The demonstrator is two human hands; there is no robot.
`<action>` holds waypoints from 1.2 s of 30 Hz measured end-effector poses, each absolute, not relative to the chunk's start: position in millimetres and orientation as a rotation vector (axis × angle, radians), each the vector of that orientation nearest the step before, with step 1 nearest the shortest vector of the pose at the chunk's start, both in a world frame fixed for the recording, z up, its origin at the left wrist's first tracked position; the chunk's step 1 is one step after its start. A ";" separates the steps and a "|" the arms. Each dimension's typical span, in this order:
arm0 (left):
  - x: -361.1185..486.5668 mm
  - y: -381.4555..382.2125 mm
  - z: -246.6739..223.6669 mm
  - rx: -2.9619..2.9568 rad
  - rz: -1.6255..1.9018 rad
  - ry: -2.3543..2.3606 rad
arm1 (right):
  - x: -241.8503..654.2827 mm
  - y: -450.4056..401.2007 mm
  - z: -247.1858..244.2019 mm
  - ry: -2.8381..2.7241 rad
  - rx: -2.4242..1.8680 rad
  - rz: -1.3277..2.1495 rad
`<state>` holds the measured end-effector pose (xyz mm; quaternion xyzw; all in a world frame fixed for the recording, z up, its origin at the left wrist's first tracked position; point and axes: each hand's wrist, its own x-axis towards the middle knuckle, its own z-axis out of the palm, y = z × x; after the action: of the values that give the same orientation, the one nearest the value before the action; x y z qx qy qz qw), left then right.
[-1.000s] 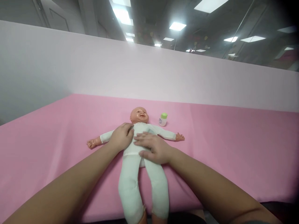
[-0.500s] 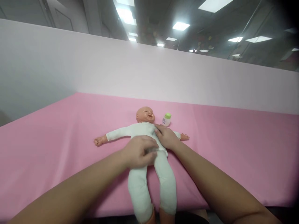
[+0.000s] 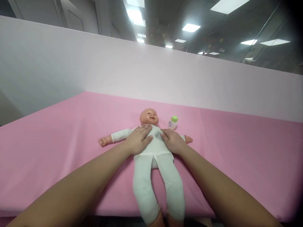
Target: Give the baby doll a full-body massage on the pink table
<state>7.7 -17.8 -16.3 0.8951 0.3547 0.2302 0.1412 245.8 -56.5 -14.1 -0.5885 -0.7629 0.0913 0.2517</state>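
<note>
A baby doll point(image 3: 153, 146) with a white cloth body lies on its back, head toward the far wall and legs toward me. My left hand point(image 3: 140, 138) rests flat on the left side of its chest, fingers stretched toward the neck. On the other side of the chest lies my right hand point(image 3: 173, 140), its fingers extended over the doll's side and shoulder. Neither hand grips anything. The doll's arms reach out to both sides, partly hidden by my hands. Its feet run past the bottom of the view.
A small bottle point(image 3: 173, 122) with a green cap stands by the doll's head, right of it. Pink padded covering point(image 3: 59, 135) spreads under everything. A white low wall point(image 3: 151, 72) borders the back, with glass reflecting ceiling lights above it.
My left hand has moved up from the doll's belly to its chest and now lies flat. My right hand stays at the chest. The view has shifted slightly.
</note>
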 end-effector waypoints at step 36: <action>17.5 -37.8 -6.2 2.474 1.054 1.117 | 252.8 -56.2 -9.6 -2.128 -1.570 0.357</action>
<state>17.5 -37.8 -6.2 0.8440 0.3810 0.3597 0.1148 252.8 -56.2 -9.6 -0.5720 -0.7752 0.1301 0.2346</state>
